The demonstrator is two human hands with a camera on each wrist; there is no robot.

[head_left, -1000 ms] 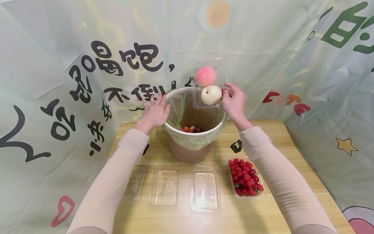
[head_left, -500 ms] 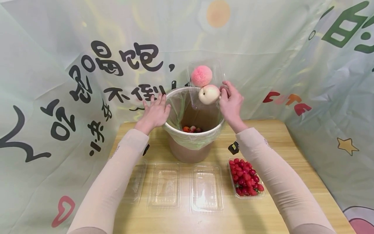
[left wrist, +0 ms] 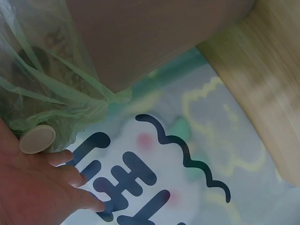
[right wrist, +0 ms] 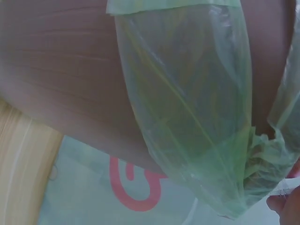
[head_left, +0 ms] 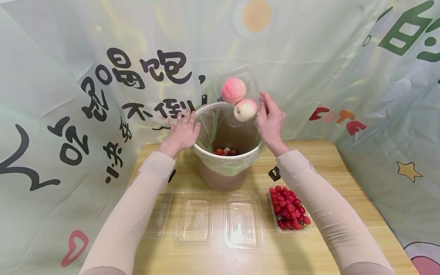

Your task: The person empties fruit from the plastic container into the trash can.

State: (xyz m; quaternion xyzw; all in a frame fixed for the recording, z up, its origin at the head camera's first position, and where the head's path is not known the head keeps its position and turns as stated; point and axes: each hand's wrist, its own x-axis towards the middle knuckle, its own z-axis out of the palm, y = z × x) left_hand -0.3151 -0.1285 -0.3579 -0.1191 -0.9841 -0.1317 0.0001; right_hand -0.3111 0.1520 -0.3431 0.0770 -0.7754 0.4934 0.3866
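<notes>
Two peaches point(head_left: 233, 90) are lying in a tilted clear container point(head_left: 252, 82) above a lined bin point(head_left: 221, 182), the right hand point(head_left: 271, 120) pinching the container's side in a closed grip. The left hand point(head_left: 182, 131) is resting on the rim point(head_left: 237, 157), grip spread and empty.

The sleeved left arm point(head_left: 137, 214) angles toward one o'clock, its left hand point(head_left: 182, 132) palm down, fingers point(head_left: 187, 117) spread and nearly straight. The sleeved right arm point(head_left: 326, 206) angles toward eleven o'clock, its right hand point(head_left: 270, 120) pinching between thumb point(head_left: 262, 110) and curled fingers.
</notes>
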